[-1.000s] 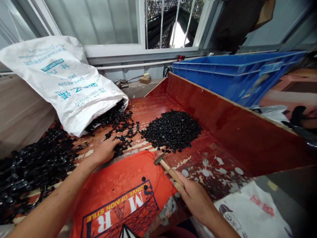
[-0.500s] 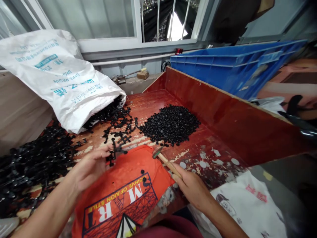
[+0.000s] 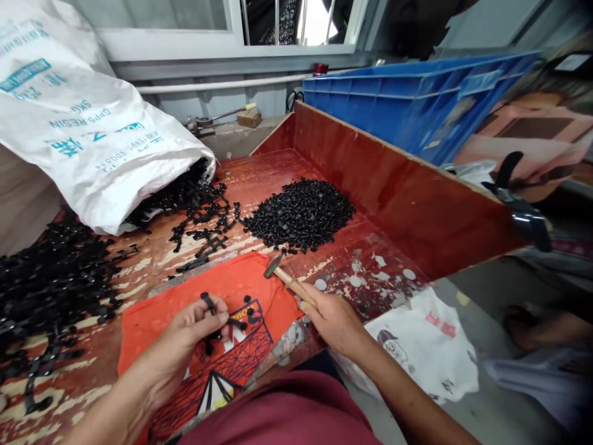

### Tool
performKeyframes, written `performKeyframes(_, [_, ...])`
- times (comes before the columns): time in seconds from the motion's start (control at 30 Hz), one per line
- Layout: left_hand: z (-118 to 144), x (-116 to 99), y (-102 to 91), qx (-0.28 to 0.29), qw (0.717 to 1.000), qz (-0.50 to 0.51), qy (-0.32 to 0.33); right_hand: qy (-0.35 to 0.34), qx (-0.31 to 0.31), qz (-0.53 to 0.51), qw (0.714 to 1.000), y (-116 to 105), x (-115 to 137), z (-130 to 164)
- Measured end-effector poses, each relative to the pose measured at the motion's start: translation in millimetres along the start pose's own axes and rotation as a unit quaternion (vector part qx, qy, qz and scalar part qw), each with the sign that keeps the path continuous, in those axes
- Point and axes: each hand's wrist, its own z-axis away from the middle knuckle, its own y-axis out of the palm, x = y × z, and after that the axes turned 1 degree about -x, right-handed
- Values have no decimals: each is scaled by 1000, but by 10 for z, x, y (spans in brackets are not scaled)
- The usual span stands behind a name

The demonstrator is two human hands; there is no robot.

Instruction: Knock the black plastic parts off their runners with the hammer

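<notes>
My left hand (image 3: 197,330) pinches a branched black plastic piece (image 3: 209,303) with stubby arms, held over an orange printed cloth (image 3: 157,312). In my right hand (image 3: 331,318) is a small hammer (image 3: 291,284) with a wooden handle; its greenish metal head lies near the cloth's top right corner. A few small black round parts (image 3: 248,299) rest on the cloth. Beyond it sits a heap of small black parts (image 3: 301,213). Loose black branched pieces (image 3: 204,232) spill from the mouth of a white woven sack (image 3: 115,142). A larger pile of them (image 3: 50,272) lies at the left.
A reddish wooden board (image 3: 393,185) walls the table's right side, with a clamp (image 3: 528,210) at its near end. Behind it stands a blue plastic crate (image 3: 370,102). A white printed bag (image 3: 426,352) hangs at the table's front right. Another person (image 3: 532,130) is partly visible at right.
My left hand has moved right and down over the cloth with the black piece. My right hand still grips the hammer. The whole view has shifted, so the scene sits further left and higher.
</notes>
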Motion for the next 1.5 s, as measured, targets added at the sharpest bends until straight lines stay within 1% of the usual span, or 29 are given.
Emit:
performKeyframes(0.1, [-95, -8, 41, -11, 1000, 6, 12, -3, 3, 1, 1000, -4, 4, 2])
performKeyframes(0.17, [-208, -11, 50, -24, 999, 0, 21, -6, 5, 0, 1000, -18, 16, 8])
performKeyframes(0.3, [-439, 1, 46, -57, 998, -18, 18, -7, 3, 2, 1000, -40, 39, 23])
performKeyframes(0.4, [-522, 10, 41, -53, 998, -16, 18, -5, -1, 6, 1000, -31, 47, 32])
performKeyframes(0.5, [-539, 10, 40, -58, 998, -15, 3, -3, -1, 14, 1000, -12, 44, 34])
performKeyframes(0.67, [-551, 21, 34, -62, 997, -41, -10, -3, 2, 23, 1000, -12, 42, 32])
performKeyframes(0.9, [-538, 44, -25, -59, 998, -1, -17, -9, -2, 23, 1000, 1, 24, 37])
performKeyframes(1.0, [-542, 46, -12, -51, 999, -11, -14, -10, -7, 24, 1000, 17, 13, 37])
performKeyframes(1.1, [-569, 57, 37, -58, 998, -34, -10, -4, -5, 23, 1000, 9, 26, 36])
performKeyframes(1.3, [-574, 58, 133, -108, 992, -71, 10, 1, 5, 21, 1000, -44, 75, 37])
performKeyframes(1.5, [-540, 86, 129, -112, 990, -86, 31, -9, 14, -14, 1000, -40, 58, 38])
